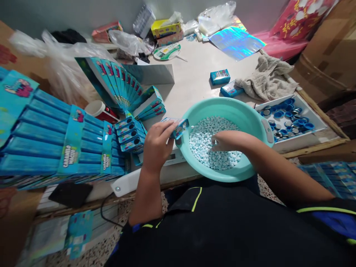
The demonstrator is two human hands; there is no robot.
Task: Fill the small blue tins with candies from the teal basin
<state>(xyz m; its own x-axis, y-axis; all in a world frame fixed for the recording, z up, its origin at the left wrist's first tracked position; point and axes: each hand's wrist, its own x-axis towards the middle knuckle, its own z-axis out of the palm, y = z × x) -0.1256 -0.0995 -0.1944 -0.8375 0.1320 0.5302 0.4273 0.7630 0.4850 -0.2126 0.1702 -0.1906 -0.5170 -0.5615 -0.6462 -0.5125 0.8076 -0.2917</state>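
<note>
My left hand (157, 142) is closed around a small blue printed candy box (180, 128), held at the left rim of a turquoise plastic basin (250, 107). Loose white and pale-blue candies (203, 148) cover the bottom of the basin. Down among them is my right hand (222, 141), its fingers curled together at the candies, with the fingertips partly hidden. Just left of my left hand stand stacked blue boxes with round holes in their ends (130, 135).
Large blue packs of boxes (63, 137) fill the left side. Two small blue boxes (220, 76) lie behind the basin near a grey cloth (268, 79). A white tray (314, 111) holding blue caps and metal discs stands right. Plastic bags (130, 42) lie at the back.
</note>
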